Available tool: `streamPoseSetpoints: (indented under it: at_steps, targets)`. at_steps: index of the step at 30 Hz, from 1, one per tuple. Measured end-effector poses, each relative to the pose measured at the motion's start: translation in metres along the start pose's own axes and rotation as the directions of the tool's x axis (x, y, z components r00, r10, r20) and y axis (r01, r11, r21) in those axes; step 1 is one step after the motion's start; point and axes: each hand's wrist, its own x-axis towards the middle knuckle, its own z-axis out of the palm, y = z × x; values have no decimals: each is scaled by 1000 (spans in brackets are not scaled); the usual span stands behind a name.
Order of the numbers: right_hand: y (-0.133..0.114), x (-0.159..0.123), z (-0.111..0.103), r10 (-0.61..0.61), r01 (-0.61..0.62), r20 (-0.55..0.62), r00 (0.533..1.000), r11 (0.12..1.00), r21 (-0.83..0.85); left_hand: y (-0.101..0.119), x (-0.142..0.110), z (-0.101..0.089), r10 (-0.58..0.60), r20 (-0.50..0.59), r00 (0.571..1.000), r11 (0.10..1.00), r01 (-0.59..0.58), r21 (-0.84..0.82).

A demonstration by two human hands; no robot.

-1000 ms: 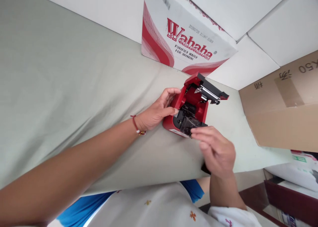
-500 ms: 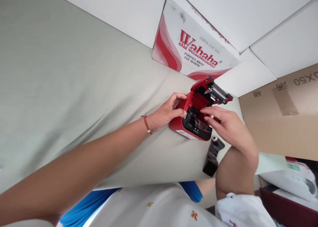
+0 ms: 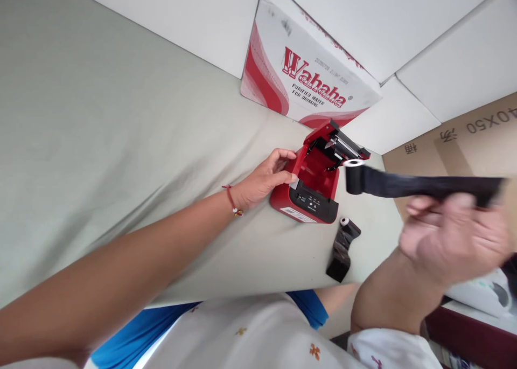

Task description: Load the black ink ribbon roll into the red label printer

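A small red printer (image 3: 313,188) with its lid flipped open sits on the pale green table (image 3: 121,143). My left hand (image 3: 264,179) grips the printer's left side, fingers curled on its rim. My right hand (image 3: 454,234) is raised near the camera at the right, blurred, closed on a roll in long black plastic wrapping (image 3: 404,186) with a white core end showing. The printer's paper bay looks empty. A second black-wrapped roll (image 3: 342,248) lies on the table just right of the printer, near the front edge.
A white and red Wahaha water carton (image 3: 311,72) stands behind the printer against the white wall. A brown cardboard box (image 3: 456,148) fills the right side. White bagged goods (image 3: 480,291) lie lower right, beyond the table edge.
My right hand has lifted the black-wrapped roll out of the printer's bay and swung it up and right, toward the camera. My left hand still grips the printer.
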Motion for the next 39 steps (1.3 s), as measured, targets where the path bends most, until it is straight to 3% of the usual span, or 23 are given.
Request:
streamPoseSetpoints:
  at_steps: [2,4,7,9,13,15,16,17,18,19,20,23,24,29,33,37,39]
  targets:
    - [-3,13,-15,-108,106,-161,981,994,-20,1,0,0,-8,-12,1000,1000,8,1]
    - [3,23,-29,-120,113,-216,969,993,-45,1,0,1,-16,-20,1000,1000,16,-3]
    - [30,27,-39,141,-144,-130,981,990,-10,3,0,2,-17,-28,999,1000,17,-17]
    - [54,22,-37,319,-318,-53,946,948,12,3,-1,3,-12,-31,999,999,11,-31]
    - [86,1,-39,349,-350,-28,937,930,-108,4,-1,3,-13,-26,1000,999,12,-42]
    - [89,-12,-53,359,-316,142,923,914,-256,3,-1,2,-14,-26,1000,999,13,-41]
    - [89,-17,-63,389,-290,299,871,900,-325,3,-1,2,-12,-24,1000,999,11,-42]
    - [88,-23,-74,427,-264,458,780,887,-378,2,-1,1,-7,-20,1000,999,7,-44]
    - [88,-28,-85,468,-252,567,678,873,-419,2,-1,1,-2,-16,1000,999,1,-46]
    - [88,-33,-95,505,-255,612,608,855,-452,1,-1,0,3,-11,1000,999,-3,-47]
    - [89,-37,-104,542,-272,600,589,832,-484,1,0,0,6,-8,1000,999,-7,-46]
    - [96,-47,-118,629,-339,408,662,736,-586,-1,0,-2,3,-9,1000,999,-3,-43]
    - [99,-50,-120,649,-340,385,656,710,-617,-1,0,-3,0,-9,1000,999,0,-45]
    - [107,-57,-117,728,-289,475,494,653,-700,0,-1,-5,-3,6,1000,999,3,-37]
    - [90,-50,-118,743,-238,545,388,653,-719,0,-2,-5,1,10,1000,1000,-1,-30]
    - [46,-22,-113,628,-168,745,224,778,-605,0,-1,-3,5,2,1000,1000,-5,-21]
    - [24,-6,-102,522,-162,821,233,853,-496,2,-1,-2,5,-2,1000,1000,-5,-14]
